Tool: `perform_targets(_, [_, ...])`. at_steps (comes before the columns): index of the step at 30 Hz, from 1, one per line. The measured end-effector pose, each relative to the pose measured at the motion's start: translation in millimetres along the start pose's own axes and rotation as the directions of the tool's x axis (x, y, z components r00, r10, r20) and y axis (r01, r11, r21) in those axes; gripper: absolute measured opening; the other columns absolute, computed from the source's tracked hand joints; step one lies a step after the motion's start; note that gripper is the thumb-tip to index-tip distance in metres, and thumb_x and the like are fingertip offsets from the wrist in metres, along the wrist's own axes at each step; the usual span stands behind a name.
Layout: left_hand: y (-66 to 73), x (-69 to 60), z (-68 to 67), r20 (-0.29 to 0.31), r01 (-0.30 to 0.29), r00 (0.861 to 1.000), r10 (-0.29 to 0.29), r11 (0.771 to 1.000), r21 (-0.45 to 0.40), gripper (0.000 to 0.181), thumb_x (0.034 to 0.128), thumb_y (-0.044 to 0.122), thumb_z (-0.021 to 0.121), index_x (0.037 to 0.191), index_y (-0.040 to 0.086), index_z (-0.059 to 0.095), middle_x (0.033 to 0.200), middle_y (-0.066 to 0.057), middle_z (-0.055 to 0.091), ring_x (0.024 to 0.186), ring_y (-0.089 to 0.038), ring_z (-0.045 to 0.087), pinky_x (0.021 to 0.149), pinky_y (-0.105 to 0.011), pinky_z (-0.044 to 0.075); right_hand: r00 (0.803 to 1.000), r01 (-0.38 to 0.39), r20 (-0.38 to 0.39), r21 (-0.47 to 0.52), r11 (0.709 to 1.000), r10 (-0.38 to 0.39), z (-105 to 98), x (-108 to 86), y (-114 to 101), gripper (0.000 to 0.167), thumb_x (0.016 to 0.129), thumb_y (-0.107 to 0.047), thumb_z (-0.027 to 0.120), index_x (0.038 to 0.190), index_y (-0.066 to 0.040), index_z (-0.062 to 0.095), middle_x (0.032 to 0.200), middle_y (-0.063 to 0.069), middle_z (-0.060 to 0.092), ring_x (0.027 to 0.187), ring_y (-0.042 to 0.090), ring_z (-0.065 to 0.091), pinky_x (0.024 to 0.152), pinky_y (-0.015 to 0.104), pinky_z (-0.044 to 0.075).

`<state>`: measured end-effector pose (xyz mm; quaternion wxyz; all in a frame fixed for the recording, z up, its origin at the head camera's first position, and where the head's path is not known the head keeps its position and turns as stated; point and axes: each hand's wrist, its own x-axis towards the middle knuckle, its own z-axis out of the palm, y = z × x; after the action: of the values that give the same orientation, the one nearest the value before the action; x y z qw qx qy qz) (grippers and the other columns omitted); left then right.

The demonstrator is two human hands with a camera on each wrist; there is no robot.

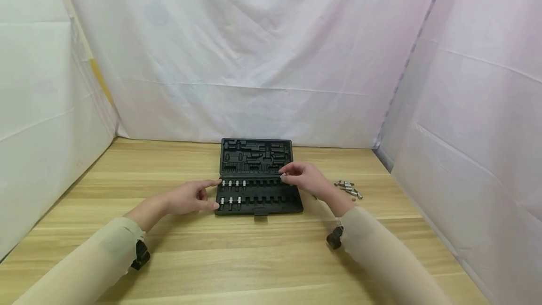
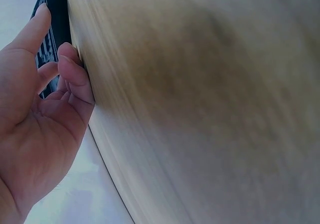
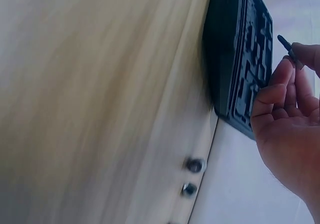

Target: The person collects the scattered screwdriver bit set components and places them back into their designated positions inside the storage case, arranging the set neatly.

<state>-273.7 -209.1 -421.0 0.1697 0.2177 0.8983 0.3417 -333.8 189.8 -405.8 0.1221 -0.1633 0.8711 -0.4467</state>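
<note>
A black tool case (image 1: 259, 211) lies unfolded on the wooden table, its moulded lid (image 1: 256, 154) at the back. Silver bit sockets (image 1: 230, 201) stand in the left part of its two rows of slots. Over the right part of the tray, my right hand (image 1: 306, 180) pinches a small bit socket (image 3: 287, 45) between thumb and fingertips, its dark tip sticking out in the right wrist view. At the case's left side is my left hand (image 1: 186, 197), index finger and thumb spread and touching the edge near its corners. In the left wrist view its other fingers (image 2: 72, 71) are bent.
Several loose bit sockets (image 1: 348, 186) lie on the table to the right of the case, beside my right forearm. White cloth walls (image 1: 254, 60) stand behind and on both sides of the table (image 1: 237, 258).
</note>
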Motion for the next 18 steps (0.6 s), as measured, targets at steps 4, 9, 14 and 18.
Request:
perform_targets(4, [1.0,0.2,-1.2,0.0,0.004,1.0,-0.004,1.0,0.0,0.087,0.1023,0.04,0.079,0.172,0.01,0.036,0.099,-0.006,0.065,0.086,-0.018,0.058,0.073,-0.029,0.053,1.0,0.002,0.008,0.044,0.999,-0.002,7,7.1,-7,0.034,0.107,-0.034,0.074,0.135,-0.014,0.074,0.12,0.005,0.072,0.098,0.026,0.061,0.082,0.038,0.054])
perform_targets(9, [2.0,-0.5,-1.0,0.005,-0.012,1.0,0.012,1.0,-0.008,0.087,0.1027,0.038,0.079,0.172,0.008,0.035,0.1,-0.007,0.065,0.085,-0.019,0.058,0.072,-0.029,0.053,1.0,0.018,0.017,0.12,0.993,-0.021,14,17.1,-10,0.035,0.108,-0.032,0.074,0.136,-0.012,0.072,0.125,0.006,0.077,0.104,0.024,0.071,0.084,0.039,0.06])
perform_targets(14, [3.2,-1.8,-0.5,0.008,-0.01,1.0,0.011,1.0,-0.021,0.087,0.1028,0.037,0.079,0.172,0.008,0.035,0.099,-0.007,0.065,0.085,-0.019,0.057,0.071,-0.029,0.052,0.998,0.035,0.035,0.186,0.982,-0.042,21,24.5,-12,0.035,0.109,-0.025,0.071,0.139,-0.007,0.069,0.134,0.012,0.077,0.113,0.021,0.077,0.094,0.043,0.065])
perform_targets(18, [3.9,-1.7,-0.5,0.005,-0.008,1.0,0.008,1.0,-0.018,0.087,0.1031,0.036,0.079,0.172,0.008,0.035,0.099,-0.007,0.065,0.085,-0.018,0.057,0.071,-0.028,0.052,0.997,0.045,0.044,0.206,0.978,-0.055,25,27.7,-13,0.036,0.11,-0.022,0.07,0.143,-0.006,0.068,0.134,0.013,0.077,0.113,0.021,0.077,0.096,0.044,0.065])
